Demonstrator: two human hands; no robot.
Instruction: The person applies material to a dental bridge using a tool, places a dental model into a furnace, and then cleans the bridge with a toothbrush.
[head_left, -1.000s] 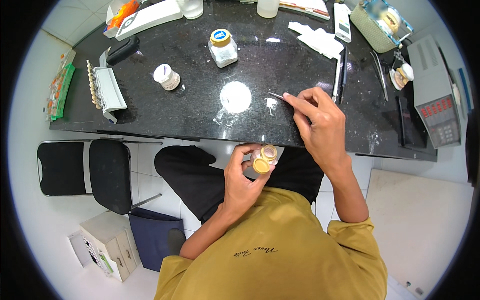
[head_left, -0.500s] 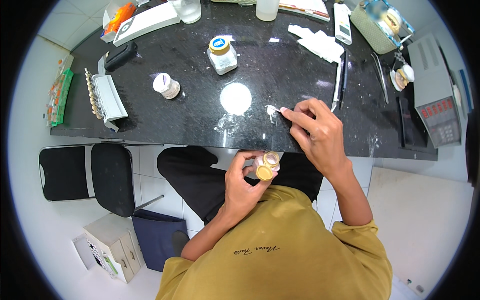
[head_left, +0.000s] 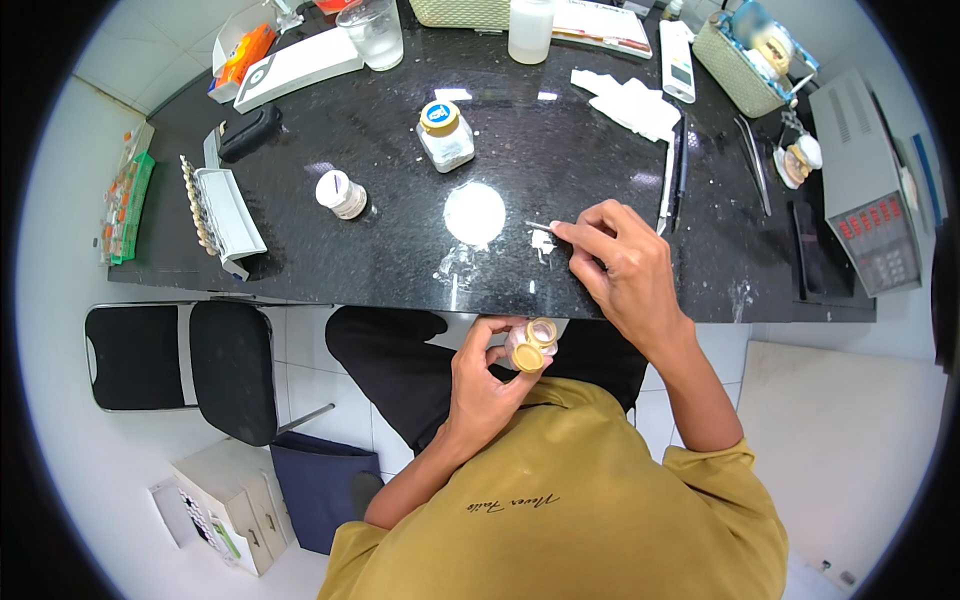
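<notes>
My left hand [head_left: 482, 372] grips a small clear jar [head_left: 517, 340] of pale pinkish content below the table's front edge. Its gold lid [head_left: 527, 358] hangs open beside the round mouth. Over the tabletop, my right hand [head_left: 628, 262] pinches a thin grey tool [head_left: 538, 225], like a small spatula; most of it is hidden in the fingers. Right below its tip lies a small heap of white powder [head_left: 542, 241]. Farther back stands a closed jar [head_left: 446, 140] with a gold lid and white content. To its left is a small white-capped jar [head_left: 341, 194].
A tooth shade guide [head_left: 222, 215] lies at the left. At the right are tweezers [head_left: 752, 165], a dental model [head_left: 798, 160] and a grey box-shaped device [head_left: 872, 180]. Crumpled tissue [head_left: 630, 103], a glass of water [head_left: 375, 38] and a woven basket [head_left: 745, 75] stand farther back.
The whole view has shifted slightly. The tool's tip, white with powder before, now shows bare and grey above the white heap. My left hand keeps its hold on the jar.
</notes>
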